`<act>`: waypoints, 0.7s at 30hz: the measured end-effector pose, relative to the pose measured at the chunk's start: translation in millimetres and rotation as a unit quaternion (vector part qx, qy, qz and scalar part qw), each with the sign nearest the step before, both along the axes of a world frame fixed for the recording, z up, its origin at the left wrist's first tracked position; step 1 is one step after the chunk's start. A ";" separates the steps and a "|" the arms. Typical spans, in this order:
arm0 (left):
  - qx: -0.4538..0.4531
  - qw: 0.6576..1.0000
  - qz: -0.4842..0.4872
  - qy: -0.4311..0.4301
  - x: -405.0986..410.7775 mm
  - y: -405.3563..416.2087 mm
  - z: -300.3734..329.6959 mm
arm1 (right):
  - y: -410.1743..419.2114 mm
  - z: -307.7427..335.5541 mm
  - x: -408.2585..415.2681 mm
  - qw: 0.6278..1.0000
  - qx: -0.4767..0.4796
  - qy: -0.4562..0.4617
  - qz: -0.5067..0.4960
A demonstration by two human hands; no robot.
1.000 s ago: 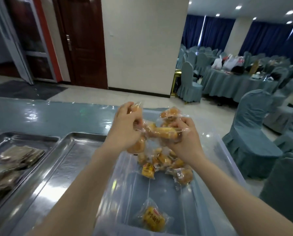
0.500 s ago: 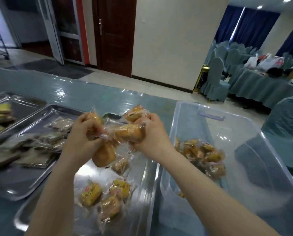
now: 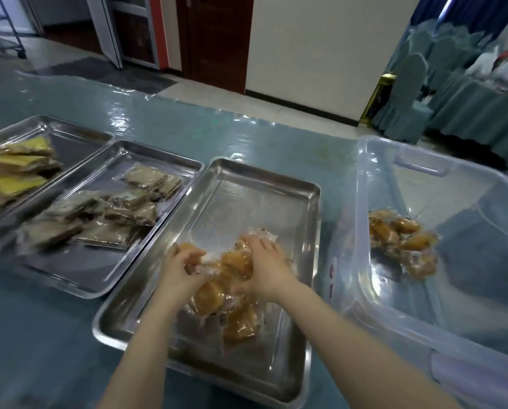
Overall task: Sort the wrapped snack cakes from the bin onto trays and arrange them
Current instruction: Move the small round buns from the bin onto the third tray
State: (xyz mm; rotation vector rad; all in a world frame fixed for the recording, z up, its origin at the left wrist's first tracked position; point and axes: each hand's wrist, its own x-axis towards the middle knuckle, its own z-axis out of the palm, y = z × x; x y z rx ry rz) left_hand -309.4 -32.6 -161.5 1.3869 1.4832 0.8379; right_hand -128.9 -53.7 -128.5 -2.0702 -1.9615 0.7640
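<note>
A steel tray (image 3: 247,184) lies in front of me with a pile of golden wrapped snack cakes (image 3: 235,317) on its near half. My left hand (image 3: 182,270) and my right hand (image 3: 266,261) are both down on that pile, each closed around cakes in clear wrappers. To the right stands a clear plastic bin (image 3: 423,160) with a smaller heap of the same golden cakes (image 3: 403,240) on its floor. The far half of the tray is bare metal.
Two more steel trays sit to the left: the middle tray (image 3: 79,278) holds several brown wrapped bars, the far-left tray (image 3: 79,134) holds yellow and brown packets. The table has a glossy teal cover (image 3: 247,134). Covered chairs and tables stand at the back right.
My hands carried a bunch of wrapped cakes from above the bin leftward and down onto the tray. The view has swung left and down with them.
</note>
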 end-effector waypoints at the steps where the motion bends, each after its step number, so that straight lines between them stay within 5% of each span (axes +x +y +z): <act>1: -0.023 0.999 -0.025 0.006 -1.4 -0.6 -5.0 | -3.0 -7.6 -0.5 1.000 -0.020 0.013 -0.003; 4: -0.072 0.991 -0.089 0.067 -7.8 -3.1 -12.1 | -5.8 -20.3 -2.0 0.998 -0.026 0.040 -0.029; 7: -0.071 0.990 -0.111 0.040 -12.4 -3.7 -6.0 | -0.3 -13.5 -3.1 0.996 0.023 0.069 -0.049; 11: -0.025 0.993 -0.108 -0.037 -13.3 2.7 18.1 | 6.4 11.4 -5.6 0.994 0.079 0.056 -0.049; 21: 0.130 0.984 -0.112 -0.057 17.1 13.2 95.1 | -4.0 106.5 18.5 0.952 0.306 0.020 0.011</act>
